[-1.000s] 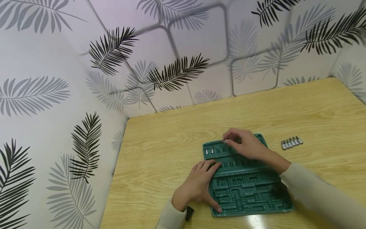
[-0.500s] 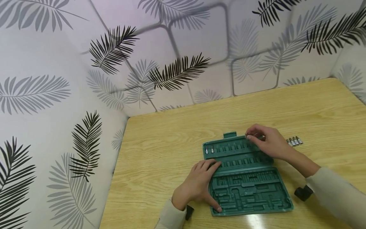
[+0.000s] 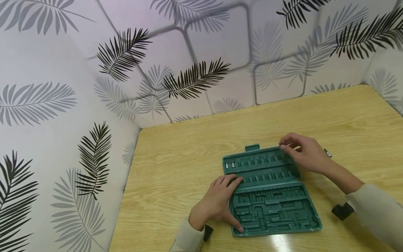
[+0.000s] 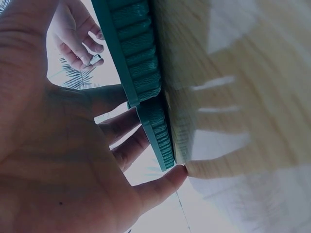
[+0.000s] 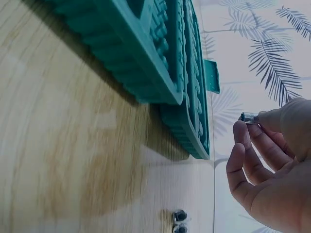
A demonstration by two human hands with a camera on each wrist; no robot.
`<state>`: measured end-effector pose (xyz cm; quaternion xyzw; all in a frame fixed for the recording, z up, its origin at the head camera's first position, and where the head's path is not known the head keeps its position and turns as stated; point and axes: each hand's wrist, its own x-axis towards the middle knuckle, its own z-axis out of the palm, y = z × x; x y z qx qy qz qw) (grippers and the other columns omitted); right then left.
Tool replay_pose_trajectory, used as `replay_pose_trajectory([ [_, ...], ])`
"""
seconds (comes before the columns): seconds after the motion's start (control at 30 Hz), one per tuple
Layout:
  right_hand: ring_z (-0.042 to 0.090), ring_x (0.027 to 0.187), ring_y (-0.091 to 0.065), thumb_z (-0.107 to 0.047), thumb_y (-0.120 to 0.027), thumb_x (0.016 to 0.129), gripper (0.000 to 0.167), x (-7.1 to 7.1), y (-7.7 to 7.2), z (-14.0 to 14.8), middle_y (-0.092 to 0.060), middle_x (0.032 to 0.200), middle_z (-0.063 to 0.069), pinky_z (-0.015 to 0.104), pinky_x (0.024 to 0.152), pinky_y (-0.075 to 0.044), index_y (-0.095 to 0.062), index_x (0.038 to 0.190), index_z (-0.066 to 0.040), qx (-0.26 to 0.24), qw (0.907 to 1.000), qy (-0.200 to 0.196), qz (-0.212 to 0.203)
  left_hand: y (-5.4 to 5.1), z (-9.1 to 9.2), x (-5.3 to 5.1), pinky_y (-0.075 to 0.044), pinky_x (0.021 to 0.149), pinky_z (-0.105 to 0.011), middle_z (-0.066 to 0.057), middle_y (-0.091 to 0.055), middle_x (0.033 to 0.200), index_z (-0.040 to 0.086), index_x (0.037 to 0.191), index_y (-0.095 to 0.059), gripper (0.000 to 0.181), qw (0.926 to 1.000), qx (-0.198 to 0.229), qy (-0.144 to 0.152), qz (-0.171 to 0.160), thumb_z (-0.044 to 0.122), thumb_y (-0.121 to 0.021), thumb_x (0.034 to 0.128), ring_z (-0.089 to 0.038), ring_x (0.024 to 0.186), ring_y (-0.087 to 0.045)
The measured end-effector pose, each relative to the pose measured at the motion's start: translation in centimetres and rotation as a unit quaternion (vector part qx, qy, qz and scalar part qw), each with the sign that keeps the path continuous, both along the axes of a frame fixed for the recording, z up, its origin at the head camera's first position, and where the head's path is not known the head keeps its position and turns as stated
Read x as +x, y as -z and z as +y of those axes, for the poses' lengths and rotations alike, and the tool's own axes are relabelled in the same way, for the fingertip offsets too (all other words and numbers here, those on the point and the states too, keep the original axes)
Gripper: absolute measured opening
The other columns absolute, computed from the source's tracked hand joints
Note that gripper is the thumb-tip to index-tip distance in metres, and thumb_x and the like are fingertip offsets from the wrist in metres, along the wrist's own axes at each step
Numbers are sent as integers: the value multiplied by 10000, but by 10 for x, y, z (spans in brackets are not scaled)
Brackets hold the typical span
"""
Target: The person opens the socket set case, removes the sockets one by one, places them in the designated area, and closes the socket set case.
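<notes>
A green tool case (image 3: 277,227) lies unfolded on the wooden table, its moulded slots facing up. Two small silver bit sockets (image 3: 233,163) stand in the top row at the left. My left hand (image 3: 217,201) rests along the case's left side, fingers spread and thumb at the lower corner. Above the upper right corner of the case, my right hand (image 3: 303,154) pinches a small metal bit socket (image 5: 249,118) between thumb and fingertips. The left wrist view shows the case's ribbed underside (image 4: 136,46) beside the palm.
More bit sockets (image 3: 327,152) lie on the table (image 3: 176,157) right of the case, mostly hidden behind the right hand. A latch tab (image 3: 252,147) sticks out from the case's far edge. Patterned walls (image 3: 220,35) border the table at the back and left.
My right hand has moved right from the middle of the top row to the case's upper right corner, uncovering slots and covering most of the loose bit sockets. The left hand stays put.
</notes>
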<state>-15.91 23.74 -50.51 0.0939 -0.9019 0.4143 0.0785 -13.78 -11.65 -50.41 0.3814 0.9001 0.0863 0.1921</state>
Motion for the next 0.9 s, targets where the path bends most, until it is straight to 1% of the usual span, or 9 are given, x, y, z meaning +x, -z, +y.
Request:
replay_pose_trajectory([
  [0.07, 293, 1005, -757, -101, -692, 1082, 103, 1, 0, 3, -799, 1106, 103, 186, 761, -587, -751, 1166, -86, 20, 10000, 33, 17, 0, 0, 0, -346, 1320, -535, 1, -311, 1775, 257, 1756, -251, 1441, 10000, -1, 2, -3, 725, -996, 615, -260, 1618, -334],
  [0.13, 231, 977, -759, -95, -689, 1082, 103, 2, -1, 6, -797, 1100, 117, 176, 753, -586, -748, 1164, -76, 1, 10000, 58, 17, 0, 0, 0, -351, 1318, -533, 2, -314, 1774, 257, 1756, -251, 1439, 10000, -15, 15, 16, 729, -993, 617, -259, 1617, -337],
  [0.3, -20, 915, -697, -90, -695, 1078, 107, 5, -1, 15, -794, 1101, 134, 154, 745, -581, -749, 1168, -69, 18, 9999, 146, 30, 1, 0, 0, -352, 1318, -528, 7, -310, 1776, 259, 1758, -244, 1438, 10000, -55, 27, 39, 736, -987, 622, -257, 1623, -331],
  [0.37, -72, 915, -665, -93, -696, 1078, 109, 6, -1, 18, -794, 1106, 132, 147, 744, -574, -748, 1171, -72, 50, 9998, 191, 10, 1, 0, 0, -353, 1317, -529, 8, -311, 1776, 259, 1758, -244, 1438, 10000, -52, 26, 46, 737, -986, 622, -257, 1624, -330],
  [0.43, -69, 909, -666, -94, -694, 1079, 108, 6, -1, 20, -794, 1105, 138, 145, 741, -572, -746, 1171, -71, 42, 9997, 219, -26, 1, 0, 0, -354, 1316, -530, 7, -312, 1775, 257, 1758, -245, 1440, 10000, -51, 24, 61, 738, -986, 620, -258, 1623, -332],
  [0.6, 33, 885, -722, -90, -690, 1081, 101, 8, 1, 24, -794, 1092, 144, 146, 728, -569, -743, 1162, -62, -33, 9996, 257, -78, 1, 0, 0, -354, 1315, -537, 5, -318, 1773, 255, 1758, -248, 1443, 10000, -30, 20, 79, 741, -987, 617, -260, 1619, -338],
  [0.7, 11, 879, -711, -95, -689, 1082, 97, 10, 2, 26, -796, 1084, 129, 139, 724, -564, -743, 1158, -67, -29, 9995, 299, -73, 1, 0, 0, -349, 1320, -532, 11, -315, 1774, 260, 1758, -246, 1443, 10000, -48, 9, 62, 739, -988, 616, -253, 1623, -330],
  [0.8, -56, 874, -677, -96, -690, 1081, 99, 10, 3, 29, -798, 1076, 129, 131, 719, -560, -742, 1159, -63, -8, 9994, 349, -26, 2, 1, 0, -346, 1323, -526, 17, -309, 1777, 266, 1759, -241, 1446, 9999, -94, 2, 65, 741, -987, 614, -249, 1629, -321],
  [0.9, -90, 865, -658, -73, -683, 1079, 114, 10, 1, 32, -797, 1075, 167, 151, 677, -561, -737, 1171, -33, -60, 9993, 377, 26, 2, 1, 0, -342, 1325, -529, 18, -304, 1778, 269, 1760, -237, 1449, 9999, -99, -23, 28, 735, -990, 613, -249, 1634, -313],
])
